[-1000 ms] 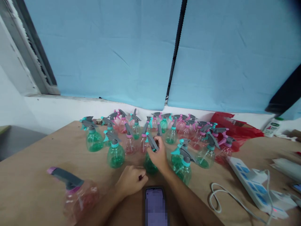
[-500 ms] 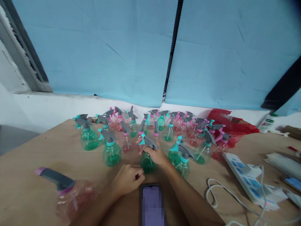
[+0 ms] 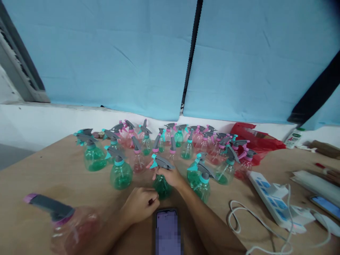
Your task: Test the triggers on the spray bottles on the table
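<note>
A person's right hand [image 3: 171, 175] grips a green spray bottle [image 3: 162, 187] around its neck, thumb and fingers closed just beneath the grey spray head [image 3: 163, 162], with fingertips showing on the far side. The bottle stands upright at the near middle of a wooden surface [image 3: 53, 180], its turquoise nozzle pointing to the left. The left hand [image 3: 140, 205] rests beside the bottle's lower left side, its fingers curled into a loose fist; a dark gap shows within the curl, and whether it holds anything, or whether its knuckles touch the bottle, cannot be told. A phone [image 3: 168, 230] with a blurred screen lies flat between the two forearms. Just to the left stands another green bottle [image 3: 121, 177], while a pair of green bottles [image 3: 203, 193] crowds close together beyond the right wrist. A pink bottle [image 3: 79, 226] with a grey head sits at the near left, partly behind the left forearm. Farther back, pink and green spray bottles [image 3: 138, 163] gather in a loose cluster below a blue curtain [image 3: 114, 71]. At right, a white power strip [image 3: 276, 202] bears plugged-in adapters beside a looping white cable [image 3: 233, 212], with red plastic [image 3: 265, 143] spread behind.
</note>
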Available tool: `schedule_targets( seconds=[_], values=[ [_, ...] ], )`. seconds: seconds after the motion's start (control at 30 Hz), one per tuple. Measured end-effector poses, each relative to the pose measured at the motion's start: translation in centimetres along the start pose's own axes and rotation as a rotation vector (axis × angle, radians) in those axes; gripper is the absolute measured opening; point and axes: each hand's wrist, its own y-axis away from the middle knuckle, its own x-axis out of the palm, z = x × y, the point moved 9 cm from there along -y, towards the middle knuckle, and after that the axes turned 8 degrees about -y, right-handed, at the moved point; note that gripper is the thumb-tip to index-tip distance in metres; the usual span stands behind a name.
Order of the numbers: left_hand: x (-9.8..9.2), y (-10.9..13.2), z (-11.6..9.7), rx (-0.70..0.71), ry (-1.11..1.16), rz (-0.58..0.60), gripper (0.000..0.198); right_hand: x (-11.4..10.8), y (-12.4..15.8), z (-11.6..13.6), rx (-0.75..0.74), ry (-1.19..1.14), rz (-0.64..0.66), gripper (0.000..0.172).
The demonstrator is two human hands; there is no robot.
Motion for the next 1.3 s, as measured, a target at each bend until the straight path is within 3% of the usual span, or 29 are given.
schedule_targets(
  seconds=[0.23, 0.47, 0.73, 0.97, 1.3],
  values=[
    [0.08, 0.07, 0.21, 0.004, -0.008, -0.008, 0.026, 0.08, 0.00, -0.22, 0.032, -0.133, -0.024, 0.012],
    [0.16, -0.05, 0.13, 0.002, -0.012, 0.017, 0.028, -0.01, -0.17, -0.12, -0.017, 0.020, -0.022, 0.018],
    [0.12, 0.03, 0.26, -0.004, -0.008, 0.012, 0.028, -0.30, 0.02, -0.34, -0.010, -0.059, -0.088, 0.011],
    [0.14, 0.02, 0.12, 0.005, -0.017, 0.015, 0.027, 0.12, -0.18, -0.18, -0.025, -0.049, -0.024, 0.030],
    [0.29, 0.15, 0.38, -0.006, -0.016, 0.018, 0.026, -0.17, -0.12, -0.50, 0.008, -0.062, -0.099, 0.025]
  ],
)
